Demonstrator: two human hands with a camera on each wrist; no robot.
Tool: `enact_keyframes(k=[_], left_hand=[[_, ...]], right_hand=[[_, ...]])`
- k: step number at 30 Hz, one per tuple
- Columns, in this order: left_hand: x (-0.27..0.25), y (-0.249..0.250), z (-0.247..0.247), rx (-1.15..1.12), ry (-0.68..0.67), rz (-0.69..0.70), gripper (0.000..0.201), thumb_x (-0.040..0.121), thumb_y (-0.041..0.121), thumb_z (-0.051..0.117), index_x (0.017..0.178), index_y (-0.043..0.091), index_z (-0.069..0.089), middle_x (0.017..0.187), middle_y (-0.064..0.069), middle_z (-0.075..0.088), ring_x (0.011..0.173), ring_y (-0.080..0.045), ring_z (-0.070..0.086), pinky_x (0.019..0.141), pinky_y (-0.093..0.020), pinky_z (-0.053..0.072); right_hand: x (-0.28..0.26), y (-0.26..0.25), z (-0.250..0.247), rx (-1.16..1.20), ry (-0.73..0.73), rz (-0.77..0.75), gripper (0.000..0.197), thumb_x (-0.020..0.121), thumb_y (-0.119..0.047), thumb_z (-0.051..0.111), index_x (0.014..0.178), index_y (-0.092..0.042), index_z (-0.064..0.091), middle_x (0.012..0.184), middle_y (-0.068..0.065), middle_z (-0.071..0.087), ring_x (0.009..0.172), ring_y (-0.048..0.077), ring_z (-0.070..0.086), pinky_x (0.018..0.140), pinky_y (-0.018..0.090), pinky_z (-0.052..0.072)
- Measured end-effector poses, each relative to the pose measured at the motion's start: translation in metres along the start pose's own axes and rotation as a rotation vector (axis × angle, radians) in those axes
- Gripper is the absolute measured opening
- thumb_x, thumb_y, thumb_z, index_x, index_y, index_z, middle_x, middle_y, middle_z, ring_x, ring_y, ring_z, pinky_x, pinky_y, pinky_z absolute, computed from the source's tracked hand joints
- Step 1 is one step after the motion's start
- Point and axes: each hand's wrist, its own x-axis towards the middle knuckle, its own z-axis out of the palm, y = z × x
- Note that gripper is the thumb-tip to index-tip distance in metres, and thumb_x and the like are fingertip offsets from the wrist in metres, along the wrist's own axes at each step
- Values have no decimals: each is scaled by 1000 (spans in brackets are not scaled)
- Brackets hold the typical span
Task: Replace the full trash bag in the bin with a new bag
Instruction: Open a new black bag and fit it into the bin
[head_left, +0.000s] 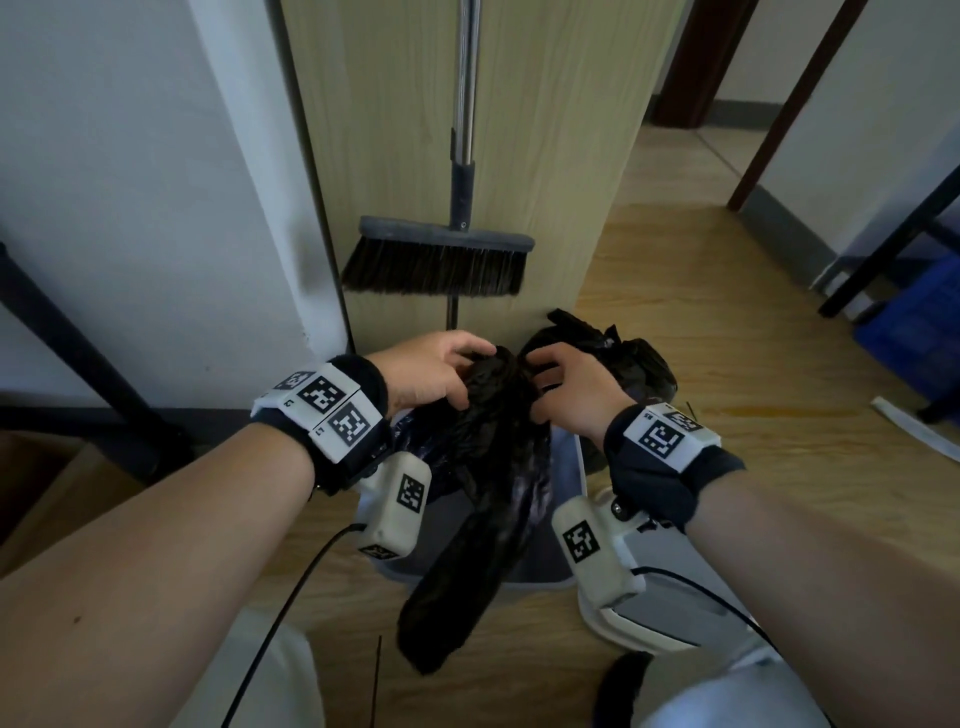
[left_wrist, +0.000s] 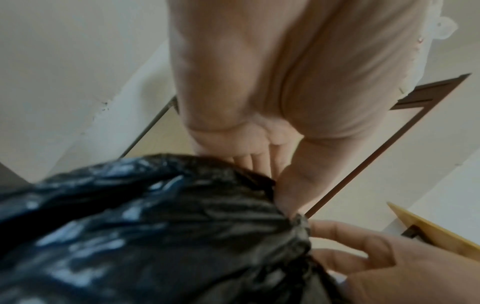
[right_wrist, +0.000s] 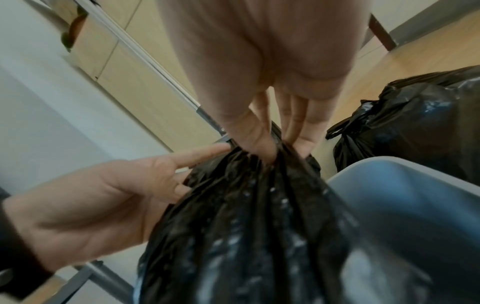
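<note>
Both hands held a new black bag (head_left: 488, 467) above the grey bin (head_left: 566, 519), which stood on the wooden floor (head_left: 727, 364) with its lid (head_left: 654, 603) swung open to the right. The left hand (head_left: 431, 371) gripped the gathered top of the bag, its fingers (left_wrist: 255, 159) curled into the plastic and the thumb pressed against the bunched edge. The right hand (head_left: 574, 387) pinched the same gathered top from the other side, thumb and fingers (right_wrist: 298, 125) clamped on the folds. The rest of the bag hung down crumpled, over the bin's front edge and toward the floor. The full bag (head_left: 618, 358), tied shut, sat on the floor just behind the bin, beside a pale wooden cabinet (head_left: 545, 156). A broom (head_left: 441, 260) leaned upright against that cabinet, beyond the hands.
</note>
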Motion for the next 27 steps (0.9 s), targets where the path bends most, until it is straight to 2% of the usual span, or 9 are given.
enact_keyframes(k=[3,5,9,13,17,19,22,24,27], left_hand=[[4,-7,-6,105,122,-4,43,82,-5,59,114,23,61,124,-11,61,112,-25,58,99,-41,48],[6,-9,-10,119,198,-17,29,83,4,62,101,28,62,119,-9,63,112,-26,59,102,-43,46],[11,-12,-13,83,324,-22,22,88,11,58,108,20,59,108,-5,61,103,-23,59,97,-37,48],[17,-11,-12,3,408,-13,15,89,11,56,102,18,56,107,-5,59,106,-24,58,99,-39,46],[20,-8,-10,-67,421,-9,13,90,11,52,100,17,55,108,-8,59,111,-28,56,101,-44,45],[19,-6,-9,-49,417,6,12,91,11,51,100,16,55,105,-8,59,106,-26,56,99,-41,46],[16,-5,-8,83,390,44,19,93,23,52,104,11,61,96,-4,60,95,-21,57,89,-33,45],[12,-5,-9,157,329,35,39,89,44,55,105,10,65,95,-4,65,89,-19,61,85,-30,46],[6,-3,-8,244,175,-6,54,78,63,56,104,17,66,96,1,67,89,-13,63,81,-29,50]], right_hand=[[6,7,-12,-31,86,16,51,78,3,59,124,-20,57,115,5,62,104,24,59,87,38,54],[8,13,-19,-58,163,38,42,81,1,56,118,-21,61,114,3,64,103,23,59,85,36,53],[9,16,-23,-43,256,-3,31,83,-16,65,114,-21,64,117,2,62,107,20,58,87,31,48],[-3,-5,-12,-5,-2,-179,61,77,-38,74,132,-22,53,122,-8,53,115,9,49,99,26,39],[-11,-12,7,-209,-227,-278,89,68,-35,82,144,-25,36,132,-10,48,121,6,45,99,22,35],[-9,-9,13,-268,-164,-300,70,71,-27,79,134,-22,49,121,-9,55,113,8,51,92,22,39],[-1,-6,9,-244,22,-293,18,84,-16,63,101,-16,69,102,2,67,100,19,61,79,23,41],[4,-5,2,-143,78,-234,14,87,-12,56,87,-20,68,92,2,67,94,20,62,76,25,43],[9,-6,-5,-11,134,-149,17,88,-12,52,85,-20,67,94,5,69,93,22,65,83,33,52]])
